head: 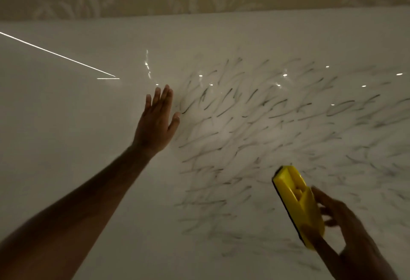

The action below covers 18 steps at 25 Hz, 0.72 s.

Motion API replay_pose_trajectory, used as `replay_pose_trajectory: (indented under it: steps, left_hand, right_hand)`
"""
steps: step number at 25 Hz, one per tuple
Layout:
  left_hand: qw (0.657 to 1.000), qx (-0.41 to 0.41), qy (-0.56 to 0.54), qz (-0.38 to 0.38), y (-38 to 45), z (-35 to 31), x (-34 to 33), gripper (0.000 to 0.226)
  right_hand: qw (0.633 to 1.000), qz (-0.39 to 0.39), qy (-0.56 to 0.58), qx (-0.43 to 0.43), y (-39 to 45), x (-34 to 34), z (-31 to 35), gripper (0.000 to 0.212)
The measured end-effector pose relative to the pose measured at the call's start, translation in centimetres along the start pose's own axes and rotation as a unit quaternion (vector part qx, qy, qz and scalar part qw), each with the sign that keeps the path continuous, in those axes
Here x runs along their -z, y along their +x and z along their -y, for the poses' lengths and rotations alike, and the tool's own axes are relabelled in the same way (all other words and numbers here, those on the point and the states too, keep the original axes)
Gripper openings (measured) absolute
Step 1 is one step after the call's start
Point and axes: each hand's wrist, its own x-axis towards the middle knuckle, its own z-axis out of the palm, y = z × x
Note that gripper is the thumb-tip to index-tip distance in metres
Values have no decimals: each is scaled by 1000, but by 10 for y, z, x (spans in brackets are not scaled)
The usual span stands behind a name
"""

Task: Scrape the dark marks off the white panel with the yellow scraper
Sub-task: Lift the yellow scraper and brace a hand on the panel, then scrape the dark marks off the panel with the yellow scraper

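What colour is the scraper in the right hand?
Bright yellow scraper with a dark edge, held by the right hand; head view.

Head view, close, facing white panel (66, 113).

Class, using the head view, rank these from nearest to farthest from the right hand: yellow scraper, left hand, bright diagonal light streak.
1. Yellow scraper: held in the right hand, lower right.
2. Left hand: centre-left, on the white panel.
3. Light streak: far upper left.

Right hand (346, 224) grips yellow scraper (298, 204); left hand (156, 122) flat on marked white panel (66, 113).
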Motion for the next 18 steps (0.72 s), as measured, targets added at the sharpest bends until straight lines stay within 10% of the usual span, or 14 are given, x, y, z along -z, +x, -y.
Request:
replay_pose_trajectory:
  steps: [18]
  left_hand:
    - [992, -37, -37, -114, 56, 86, -65, 70]
  right_hand:
    - [889, -152, -306, 304, 367, -117, 166, 60]
